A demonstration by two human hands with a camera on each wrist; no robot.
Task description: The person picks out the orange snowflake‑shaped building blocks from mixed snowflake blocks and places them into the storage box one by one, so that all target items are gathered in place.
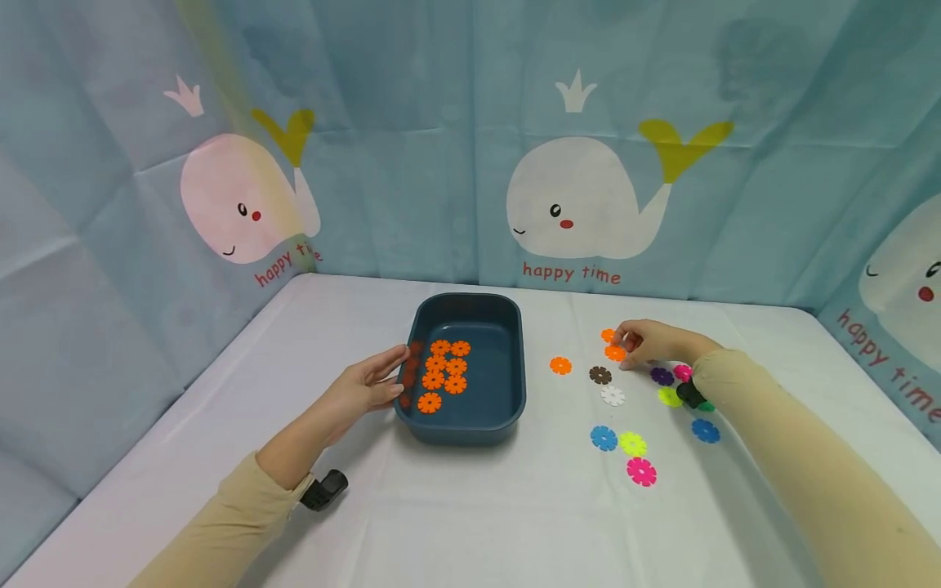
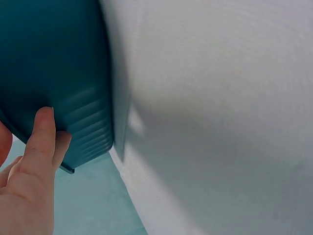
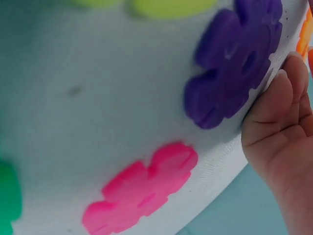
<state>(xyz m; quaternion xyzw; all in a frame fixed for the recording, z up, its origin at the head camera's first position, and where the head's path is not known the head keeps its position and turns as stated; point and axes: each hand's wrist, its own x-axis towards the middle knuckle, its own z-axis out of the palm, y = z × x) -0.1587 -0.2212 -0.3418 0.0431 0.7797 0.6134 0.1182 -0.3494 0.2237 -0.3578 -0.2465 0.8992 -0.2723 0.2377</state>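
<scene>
My left hand [image 1: 367, 388] is at the left rim of a dark blue plastic basin [image 1: 507, 412]. In the left wrist view its fingers [image 2: 43, 132] lie nearly straight against the ribbed outer wall. Several orange notched flower discs [image 1: 430, 403] lie inside the basin. On the right, my right hand [image 1: 650, 341] pinches an orange flower disc [image 1: 613, 353] between thumb and fingertips, low over the white cloth. A second orange disc [image 1: 608, 335] lies just behind it, partly covered by the fingers. A purple disc [image 3: 239, 63] and a pink disc [image 3: 142, 191] lie beside this hand.
Another orange disc [image 1: 560, 365] lies between basin and right hand, near a brown disc [image 1: 599, 375] and a white disc [image 1: 613, 396]. Blue [image 1: 604, 438], yellow [image 1: 633, 444] and pink discs [image 1: 642, 471] are closer to me. Whale-printed curtain [image 1: 412, 163] hangs behind the table.
</scene>
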